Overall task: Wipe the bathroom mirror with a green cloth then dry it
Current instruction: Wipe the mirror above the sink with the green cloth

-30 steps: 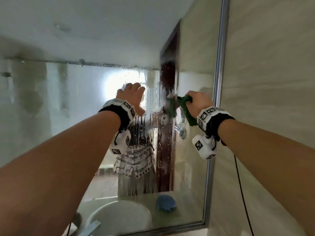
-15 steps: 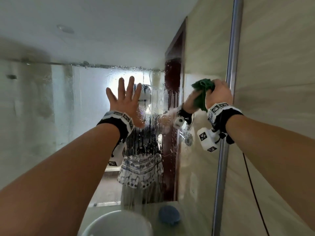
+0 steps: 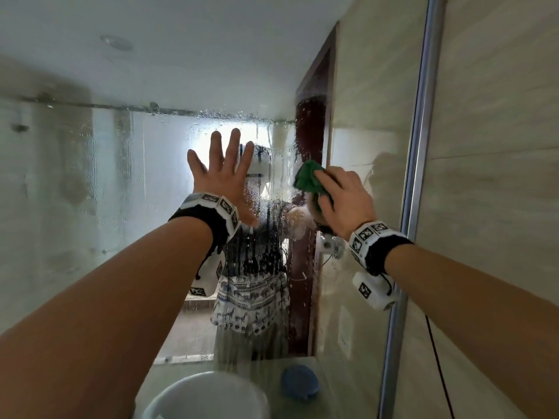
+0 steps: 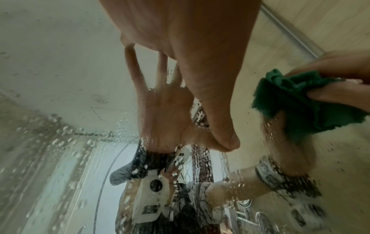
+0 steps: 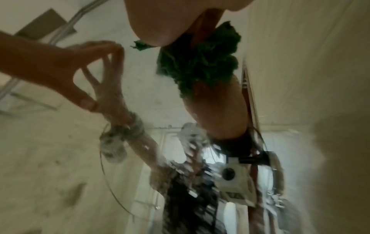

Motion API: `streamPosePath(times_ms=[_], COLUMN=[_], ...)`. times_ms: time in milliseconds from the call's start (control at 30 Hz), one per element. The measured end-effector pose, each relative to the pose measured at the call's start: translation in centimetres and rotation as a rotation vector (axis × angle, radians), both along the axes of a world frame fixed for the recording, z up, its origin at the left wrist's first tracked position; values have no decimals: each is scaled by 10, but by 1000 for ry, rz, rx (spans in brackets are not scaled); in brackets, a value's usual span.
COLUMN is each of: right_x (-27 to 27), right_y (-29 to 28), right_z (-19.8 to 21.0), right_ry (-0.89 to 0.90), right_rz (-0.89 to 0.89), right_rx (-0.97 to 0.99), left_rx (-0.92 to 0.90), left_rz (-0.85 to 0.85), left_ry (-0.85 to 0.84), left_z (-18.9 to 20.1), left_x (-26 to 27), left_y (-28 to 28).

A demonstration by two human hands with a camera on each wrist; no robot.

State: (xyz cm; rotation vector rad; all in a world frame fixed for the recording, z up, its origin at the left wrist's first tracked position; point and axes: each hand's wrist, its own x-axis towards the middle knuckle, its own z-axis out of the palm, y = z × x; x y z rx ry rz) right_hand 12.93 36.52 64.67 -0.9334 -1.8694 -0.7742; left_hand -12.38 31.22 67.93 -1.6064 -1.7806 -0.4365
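Note:
The bathroom mirror [image 3: 121, 207] fills the wall ahead, wet with droplets and streaks. My left hand [image 3: 222, 173] lies flat on the glass at centre, fingers spread and straight; the left wrist view shows the left hand [image 4: 190, 55] touching its reflection. To its right, my right hand [image 3: 341, 201] grips a bunched green cloth [image 3: 308, 178] and holds it against the glass. The green cloth [image 4: 296, 102] also shows at the right of the left wrist view. In the blurred right wrist view the green cloth [image 5: 200, 60] sits under my right hand [image 5: 164, 23].
A metal frame strip [image 3: 420, 146] bounds the mirror on the right, with tiled wall [image 3: 499, 176] beyond it. Reflected at the bottom are a white basin [image 3: 205, 394] and a blue round object [image 3: 299, 381]. A black cable [image 3: 438, 358] hangs by the wall.
My left hand has opened from curled to flat and spread on the glass. My right hand with the cloth went up to the frame, then swept left and slightly down across the mirror.

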Motion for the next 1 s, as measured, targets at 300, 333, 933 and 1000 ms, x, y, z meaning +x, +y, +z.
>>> streamPosePath(times_ms=[300,333,933,1000], right_x=[57,60,-5,14], right_y=[17,18,13,16], right_z=[4,12,41,34], right_ry=[458,515,361,476], right_rz=[-160,-184,81,13], right_rx=[-1,-21,43,25], left_rx=[-8,-6,-20,-22], left_rz=[0,5,-6,2], left_ry=[4,6,-11,-4], left_z=[1,0,2,2], left_x=[1,1,2,2], left_y=[-4,-5,-5,-5])
